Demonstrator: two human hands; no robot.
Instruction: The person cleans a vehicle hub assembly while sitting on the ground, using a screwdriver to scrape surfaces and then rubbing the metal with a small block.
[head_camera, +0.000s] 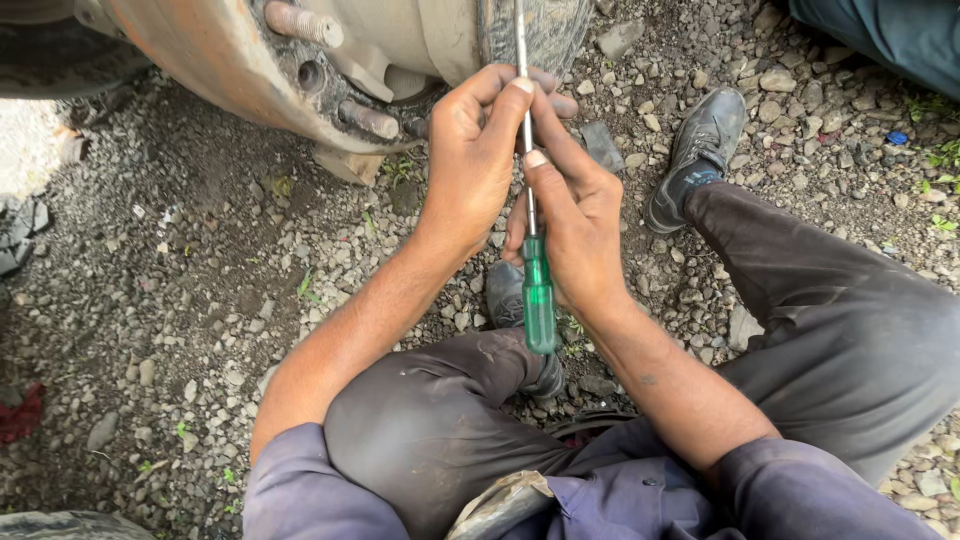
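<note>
Screwdriver (537, 290): green translucent handle, steel shaft pointing up at rusty wheel hub (250, 60).
Right hand (575, 225): fingers wrapped round handle.
Left hand (480, 150): fingers pinching shaft.

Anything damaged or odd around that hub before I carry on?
The wheel hub is rusty and caked with dirt, one stud hole empty between two studs. Both hands, left hand and right hand, grip the green-handled screwdriver.
</note>
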